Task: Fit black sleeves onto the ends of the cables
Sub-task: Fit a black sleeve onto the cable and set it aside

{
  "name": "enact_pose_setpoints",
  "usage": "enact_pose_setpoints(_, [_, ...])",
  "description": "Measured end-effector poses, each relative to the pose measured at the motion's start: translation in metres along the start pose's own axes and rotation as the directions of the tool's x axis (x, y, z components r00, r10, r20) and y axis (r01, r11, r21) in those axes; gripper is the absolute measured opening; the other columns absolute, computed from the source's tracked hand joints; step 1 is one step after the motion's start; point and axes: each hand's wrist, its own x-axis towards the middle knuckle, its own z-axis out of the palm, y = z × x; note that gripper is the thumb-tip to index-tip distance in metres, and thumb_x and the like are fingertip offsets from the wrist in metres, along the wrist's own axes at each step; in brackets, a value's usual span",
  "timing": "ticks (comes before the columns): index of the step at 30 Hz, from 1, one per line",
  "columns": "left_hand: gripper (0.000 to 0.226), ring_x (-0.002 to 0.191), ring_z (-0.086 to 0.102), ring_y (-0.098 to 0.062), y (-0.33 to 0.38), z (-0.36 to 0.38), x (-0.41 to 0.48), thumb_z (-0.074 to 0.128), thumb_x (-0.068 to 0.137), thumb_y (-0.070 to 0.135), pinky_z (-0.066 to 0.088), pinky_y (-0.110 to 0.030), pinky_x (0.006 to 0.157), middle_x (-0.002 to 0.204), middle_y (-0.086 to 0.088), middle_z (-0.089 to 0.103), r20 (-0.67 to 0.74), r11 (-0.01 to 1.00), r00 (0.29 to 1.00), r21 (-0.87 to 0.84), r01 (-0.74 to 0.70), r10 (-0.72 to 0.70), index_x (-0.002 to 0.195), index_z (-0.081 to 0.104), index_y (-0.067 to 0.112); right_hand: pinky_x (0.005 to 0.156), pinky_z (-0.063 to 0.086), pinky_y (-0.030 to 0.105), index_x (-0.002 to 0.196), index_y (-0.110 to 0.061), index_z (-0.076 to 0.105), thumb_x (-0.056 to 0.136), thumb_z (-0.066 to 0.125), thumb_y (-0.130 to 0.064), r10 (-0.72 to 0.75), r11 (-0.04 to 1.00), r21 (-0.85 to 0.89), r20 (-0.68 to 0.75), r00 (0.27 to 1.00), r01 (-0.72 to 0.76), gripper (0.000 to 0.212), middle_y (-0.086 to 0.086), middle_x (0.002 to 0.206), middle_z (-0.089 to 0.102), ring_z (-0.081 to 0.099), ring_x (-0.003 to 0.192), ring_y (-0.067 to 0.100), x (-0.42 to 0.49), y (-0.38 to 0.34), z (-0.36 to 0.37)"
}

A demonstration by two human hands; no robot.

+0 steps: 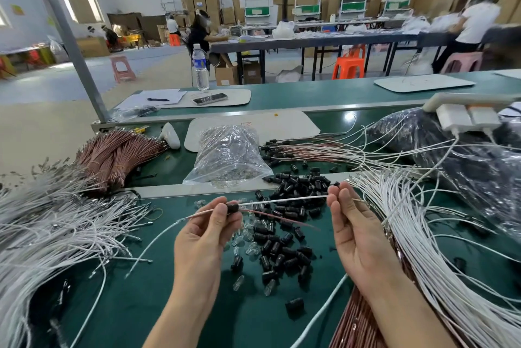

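Left hand (203, 230) pinching black sleeve (233, 208) on white cable (282, 201), right hand (355, 223) pinching cable's far end, above green bench (158, 285)

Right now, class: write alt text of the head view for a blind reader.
The left hand pinches a black sleeve on a white cable; the right hand pinches it farther along. Loose sleeves litter the green bench.

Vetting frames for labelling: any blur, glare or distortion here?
Head view: left hand, right hand and sleeve are sharp; the person at far right and the left-edge cables smear; the wide-angle lens leans the post; ceiling lights glint on the bag and bench.
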Motion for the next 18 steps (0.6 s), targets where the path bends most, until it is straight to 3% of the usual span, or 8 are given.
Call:
enact_pose_setpoints(8, [0.019, 0.074, 0.074, -0.013, 0.012, -0.010, 0.012, 0.067, 0.083, 0.014, 0.060, -0.020, 0.068, 0.090, -0.009, 0.077, -0.107, 0.987, 0.994, -0.159, 0.010, -0.027, 0.098, 0.072, 0.003, 0.066, 0.057, 0.012, 0.079, -0.013, 0.083, 0.080, 0.067, -0.011, -0.185, 0.980, 0.058, -0.075, 0.980, 0.190, 0.016, 0.004, 0.091, 0.078, 0.075, 0.083, 0.008, 0.006, -0.024, -0.009])
enact_pose_setpoints(18, [0.015, 0.070, 0.074, -0.010, 0.018, -0.011, 0.013, 0.069, 0.081, 0.015, 0.060, -0.019, 0.067, 0.082, -0.004, 0.078, -0.161, 0.982, 0.987, -0.186, -0.030, 0.000, 0.071, 0.080, 0.013, 0.068, 0.056, 0.011, 0.081, -0.013, 0.081, 0.081, 0.068, -0.011, -0.286, 0.946, 0.111, -0.162, 0.944, 0.306, 0.013, 0.002, 0.093, 0.077, 0.075, 0.085, 0.007, 0.012, -0.045, -0.018])
